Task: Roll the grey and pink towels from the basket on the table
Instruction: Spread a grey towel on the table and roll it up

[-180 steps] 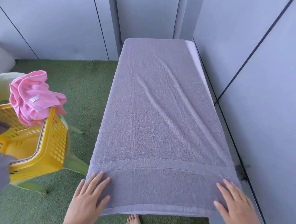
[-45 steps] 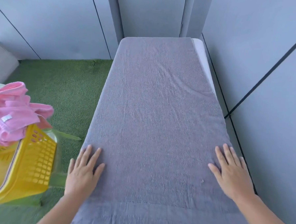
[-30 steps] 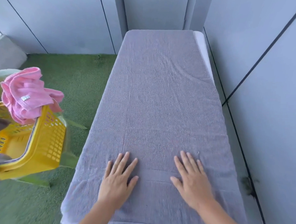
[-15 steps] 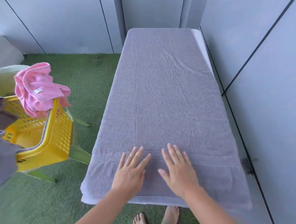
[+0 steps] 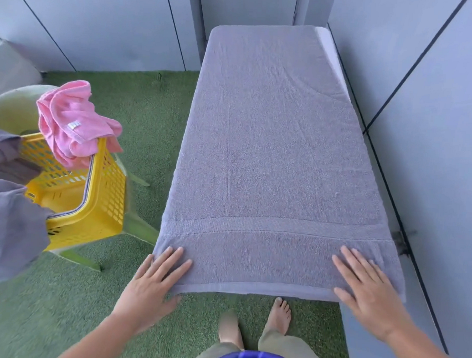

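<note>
Your left hand (image 5: 154, 280) and right hand (image 5: 366, 288) lie flat, fingers straight, on the near corners of the grey towel (image 5: 274, 153) spread along the table (image 5: 325, 35), likely pinning the hem before rolling, while the pink towel (image 5: 73, 123) waits on the basket (image 5: 103, 188).

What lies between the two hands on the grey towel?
Head view: only the hem band of the grey towel lies between left hand and right hand; nothing rests there.
</note>
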### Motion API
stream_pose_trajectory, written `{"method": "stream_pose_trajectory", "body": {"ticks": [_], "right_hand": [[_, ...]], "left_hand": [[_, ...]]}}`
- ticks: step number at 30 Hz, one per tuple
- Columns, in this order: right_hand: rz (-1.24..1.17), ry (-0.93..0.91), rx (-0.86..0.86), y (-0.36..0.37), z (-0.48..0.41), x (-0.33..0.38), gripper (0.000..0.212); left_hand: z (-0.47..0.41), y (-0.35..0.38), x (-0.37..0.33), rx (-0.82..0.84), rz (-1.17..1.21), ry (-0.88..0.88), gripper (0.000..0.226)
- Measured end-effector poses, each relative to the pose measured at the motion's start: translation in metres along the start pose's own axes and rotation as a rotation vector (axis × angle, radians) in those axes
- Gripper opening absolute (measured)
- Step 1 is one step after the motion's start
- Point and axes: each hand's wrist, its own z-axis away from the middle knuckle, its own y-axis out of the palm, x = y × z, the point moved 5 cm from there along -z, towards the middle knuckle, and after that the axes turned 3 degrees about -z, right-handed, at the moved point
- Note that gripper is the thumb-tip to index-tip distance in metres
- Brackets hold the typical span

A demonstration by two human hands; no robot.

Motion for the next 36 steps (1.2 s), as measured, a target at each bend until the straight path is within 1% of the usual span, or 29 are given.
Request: {"method": "stream_pose_trajectory", "body": {"ticks": [2,4,6,8,9,12,13,16,18,20,21,22,25,29,31,33,35,36], "right_hand": [[0.016,-0.007,0.011,-0.001,0.014,-0.010,0.080],[0.032,0.006,0.006,-0.004,0.024,-0.021,0.091],[-0.015,0.067,-0.038,-0.009,0.031,-0.034,0.092],[-0.062,0.111,-0.118,-0.012,0.038,-0.047,0.083],[-0.080,0.131,-0.146,-0.014,0.041,-0.052,0.076],[-0.086,0.162,-0.259,-0.022,0.047,-0.062,0.041],[-0.069,0.168,-0.277,-0.025,0.046,-0.066,0.036],[-0.029,0.205,-0.251,-0.033,0.039,-0.075,0.037],[-0.028,0.241,-0.242,-0.035,0.036,-0.081,0.036],[-0.044,0.308,-0.228,-0.035,0.034,-0.090,0.034],[-0.056,0.343,-0.217,-0.036,0.033,-0.095,0.035],[-0.072,0.378,-0.206,-0.037,0.032,-0.101,0.036],[-0.119,0.456,-0.187,-0.048,0.028,-0.121,0.040],[-0.223,0.466,-0.193,-0.069,0.010,-0.134,0.042],[-0.270,0.471,-0.184,-0.074,-0.003,-0.135,0.038],[-0.304,0.465,-0.166,-0.072,-0.014,-0.137,0.037],[-0.245,0.455,-0.195,-0.072,-0.020,-0.134,0.030],[-0.185,0.444,-0.250,-0.072,-0.021,-0.130,0.023]], "left_hand": [[0.008,0.000,0.009,0.030,0.003,-0.029,0.085],[0.009,-0.003,0.012,0.025,0.023,-0.061,0.083],[0.008,-0.010,0.008,-0.028,0.058,-0.082,0.073],[0.009,-0.014,0.005,-0.078,0.102,-0.087,0.067],[0.011,-0.016,0.003,-0.112,0.138,-0.079,0.063],[0.020,-0.022,0.013,-0.259,0.313,-0.134,0.044],[0.025,-0.025,0.018,-0.305,0.347,-0.169,0.039],[0.034,-0.032,0.027,-0.348,0.340,-0.195,0.035],[0.035,-0.032,0.032,-0.341,0.333,-0.199,0.034],[0.036,-0.032,0.034,-0.325,0.351,-0.227,0.027],[0.037,-0.034,0.036,-0.311,0.375,-0.274,0.020],[0.035,-0.038,0.037,-0.294,0.414,-0.344,0.018],[0.024,-0.047,0.043,-0.262,0.590,-0.547,0.030],[0.002,-0.057,0.052,-0.220,0.689,-0.666,0.026],[-0.008,-0.061,0.054,-0.215,0.679,-0.688,0.021],[-0.015,-0.062,0.055,-0.167,0.606,-0.689,0.016],[-0.019,-0.058,0.058,-0.133,0.481,-0.707,0.020],[-0.020,-0.056,0.059,-0.152,0.407,-0.727,0.027]]}}
